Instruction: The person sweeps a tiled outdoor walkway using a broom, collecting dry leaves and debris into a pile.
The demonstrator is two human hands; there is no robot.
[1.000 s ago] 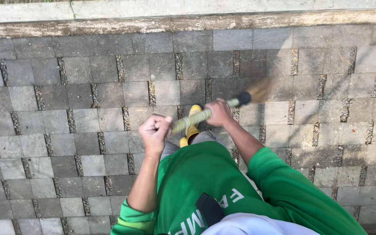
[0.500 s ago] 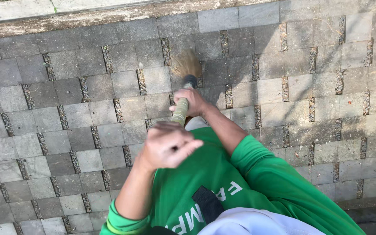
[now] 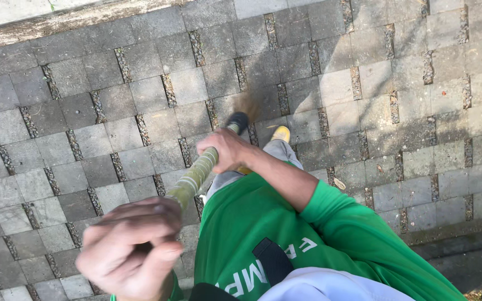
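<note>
I look straight down at my green shirt [image 3: 263, 234] and a broom with a pale green handle [image 3: 199, 173]. My left hand [image 3: 132, 248] is closed around the handle's upper end, close to the camera and blurred. Lower down the same handle, my right hand [image 3: 227, 150] grips it. A black collar [image 3: 238, 120] joins the handle to the brown bristles [image 3: 258, 103], which are blurred over the pavers. A yellow shoe tip [image 3: 281, 134] shows just right of the broom head.
Grey square paving blocks [image 3: 112, 111] with mossy gaps cover the ground. A dirty concrete curb [image 3: 57, 22] runs along the top left. A darker strip and some debris lie at the bottom right [image 3: 475, 267].
The broom head has swung from the right toward the middle and nearer my feet. My left hand has come up closer to the camera, and the view has tilted.
</note>
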